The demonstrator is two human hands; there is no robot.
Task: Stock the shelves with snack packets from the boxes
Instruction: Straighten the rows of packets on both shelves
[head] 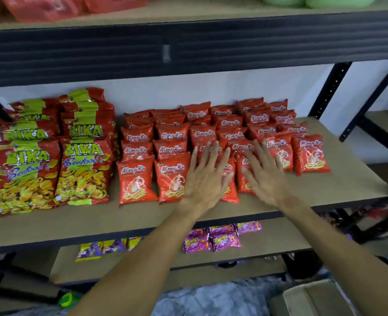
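Observation:
Several rows of small red snack packets [136,181] stand on the middle shelf [348,185]. To their left stand larger red and green Bika Seafood packets [81,169] in two stacks. My left hand [208,176] lies flat with straight, spread fingers against the front packets near the middle. Just to its right, my right hand [265,176] is also flat with spread fingers, over the front packets of the neighbouring row. Neither hand grips anything. The packets under both palms are partly hidden.
A shelf above holds red bags [42,8] and green items [325,1]. The lower shelf carries pink packets [213,239] and yellow-purple packets [101,247]. A cardboard box [314,297] sits on the floor at bottom right. Black uprights [332,90] frame the right side.

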